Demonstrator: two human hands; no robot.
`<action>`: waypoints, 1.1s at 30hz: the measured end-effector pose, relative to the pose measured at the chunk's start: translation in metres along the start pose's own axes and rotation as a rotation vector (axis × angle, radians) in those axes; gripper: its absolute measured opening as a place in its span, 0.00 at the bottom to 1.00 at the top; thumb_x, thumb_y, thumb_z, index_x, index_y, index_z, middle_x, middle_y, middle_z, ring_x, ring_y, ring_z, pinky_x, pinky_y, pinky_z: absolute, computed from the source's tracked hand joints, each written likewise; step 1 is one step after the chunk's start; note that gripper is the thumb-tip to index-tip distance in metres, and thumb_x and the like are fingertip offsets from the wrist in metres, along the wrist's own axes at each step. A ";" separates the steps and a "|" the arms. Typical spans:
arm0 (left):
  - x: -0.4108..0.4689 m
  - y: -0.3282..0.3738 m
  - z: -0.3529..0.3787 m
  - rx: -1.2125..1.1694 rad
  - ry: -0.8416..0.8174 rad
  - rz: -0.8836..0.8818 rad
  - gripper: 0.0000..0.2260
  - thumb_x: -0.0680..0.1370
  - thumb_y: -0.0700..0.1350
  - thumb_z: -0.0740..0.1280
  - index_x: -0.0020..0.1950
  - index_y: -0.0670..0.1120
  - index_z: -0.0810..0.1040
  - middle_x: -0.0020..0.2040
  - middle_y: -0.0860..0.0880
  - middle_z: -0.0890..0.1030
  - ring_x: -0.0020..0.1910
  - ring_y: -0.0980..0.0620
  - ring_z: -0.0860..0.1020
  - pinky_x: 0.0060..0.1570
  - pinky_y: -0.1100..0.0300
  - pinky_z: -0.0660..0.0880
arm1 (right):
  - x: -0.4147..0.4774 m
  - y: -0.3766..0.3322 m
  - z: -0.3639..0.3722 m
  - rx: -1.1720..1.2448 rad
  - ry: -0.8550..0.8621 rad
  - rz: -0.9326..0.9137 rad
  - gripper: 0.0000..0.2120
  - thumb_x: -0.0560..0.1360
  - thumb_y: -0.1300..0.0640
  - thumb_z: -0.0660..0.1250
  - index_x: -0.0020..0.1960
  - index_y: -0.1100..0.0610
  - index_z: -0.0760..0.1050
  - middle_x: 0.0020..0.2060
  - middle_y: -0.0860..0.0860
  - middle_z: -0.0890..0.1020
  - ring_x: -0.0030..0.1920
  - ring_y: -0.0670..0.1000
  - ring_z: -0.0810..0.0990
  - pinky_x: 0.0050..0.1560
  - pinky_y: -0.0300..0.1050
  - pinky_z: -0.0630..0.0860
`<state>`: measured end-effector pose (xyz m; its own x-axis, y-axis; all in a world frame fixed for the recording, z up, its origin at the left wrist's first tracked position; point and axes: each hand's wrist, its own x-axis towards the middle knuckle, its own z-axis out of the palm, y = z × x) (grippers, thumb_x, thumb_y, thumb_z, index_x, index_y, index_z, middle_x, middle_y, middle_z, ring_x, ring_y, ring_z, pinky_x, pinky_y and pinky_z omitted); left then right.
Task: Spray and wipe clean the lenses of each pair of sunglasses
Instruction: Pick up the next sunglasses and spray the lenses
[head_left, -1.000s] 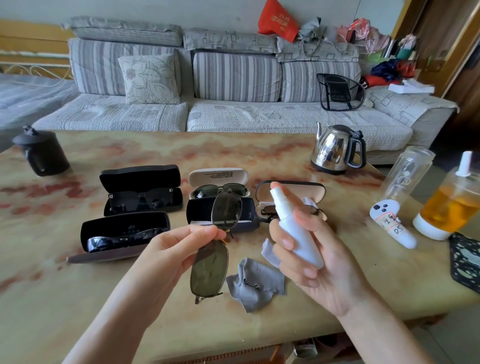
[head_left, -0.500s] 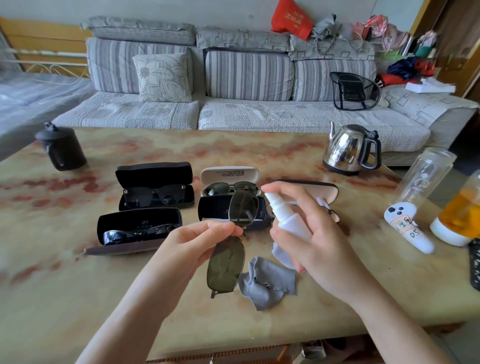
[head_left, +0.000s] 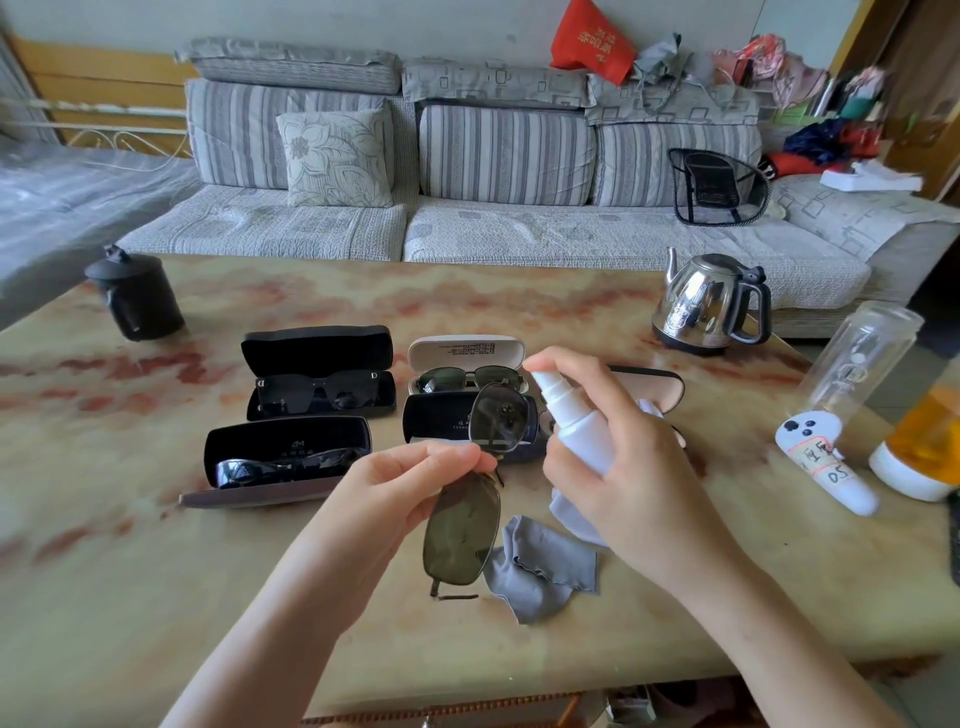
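My left hand (head_left: 410, 499) pinches a pair of green-lensed sunglasses (head_left: 462, 530) at the bridge, holding them upright above the table. My right hand (head_left: 618, 467) grips a small white spray bottle (head_left: 571, 421), a finger on its nozzle, which points at the upper lens. A grey wiping cloth (head_left: 540, 566) lies crumpled on the table under the glasses. Three more pairs of sunglasses sit in open cases: a black pair (head_left: 324, 392), a wraparound pair (head_left: 285, 465) and a green pair (head_left: 467, 376).
An empty dark case (head_left: 441, 423) lies behind the held glasses; an open tan-lined case (head_left: 654, 389) is partly hidden by my right hand. A steel kettle (head_left: 711, 304), clear bottle (head_left: 857, 358), orange-liquid bottle (head_left: 924, 447) and white tube (head_left: 826, 465) stand right; a dark jar (head_left: 135, 293) far left.
My right hand turned the spray bottle over, bringing the nozzle close to the upper lens with a finger over the top. The left hand kept the sunglasses nearly still.
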<state>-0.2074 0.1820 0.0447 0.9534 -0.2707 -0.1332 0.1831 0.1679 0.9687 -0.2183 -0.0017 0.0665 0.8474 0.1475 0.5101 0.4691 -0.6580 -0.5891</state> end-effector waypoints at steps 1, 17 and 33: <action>0.000 0.000 -0.001 -0.001 0.000 0.000 0.12 0.67 0.51 0.68 0.41 0.44 0.86 0.39 0.48 0.83 0.38 0.56 0.81 0.37 0.68 0.75 | -0.001 -0.002 -0.002 0.047 -0.016 0.006 0.29 0.72 0.68 0.66 0.58 0.35 0.68 0.30 0.55 0.70 0.27 0.48 0.65 0.30 0.34 0.67; 0.005 -0.003 0.000 -0.086 0.007 -0.057 0.14 0.71 0.52 0.67 0.47 0.44 0.86 0.45 0.45 0.84 0.47 0.50 0.82 0.52 0.55 0.74 | -0.034 -0.020 0.005 -0.051 -0.240 -0.045 0.28 0.69 0.58 0.61 0.61 0.32 0.63 0.32 0.35 0.72 0.31 0.41 0.68 0.39 0.27 0.66; 0.009 -0.003 -0.006 -0.105 0.078 -0.108 0.10 0.68 0.52 0.68 0.38 0.49 0.86 0.36 0.52 0.81 0.35 0.57 0.80 0.39 0.62 0.73 | -0.038 0.077 -0.005 0.237 -0.024 0.299 0.18 0.80 0.45 0.59 0.65 0.31 0.59 0.58 0.48 0.76 0.56 0.48 0.76 0.60 0.41 0.70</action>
<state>-0.1981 0.1844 0.0395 0.9419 -0.2186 -0.2550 0.3053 0.2413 0.9212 -0.2163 -0.0617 0.0052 0.9597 -0.0056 0.2808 0.2429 -0.4857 -0.8397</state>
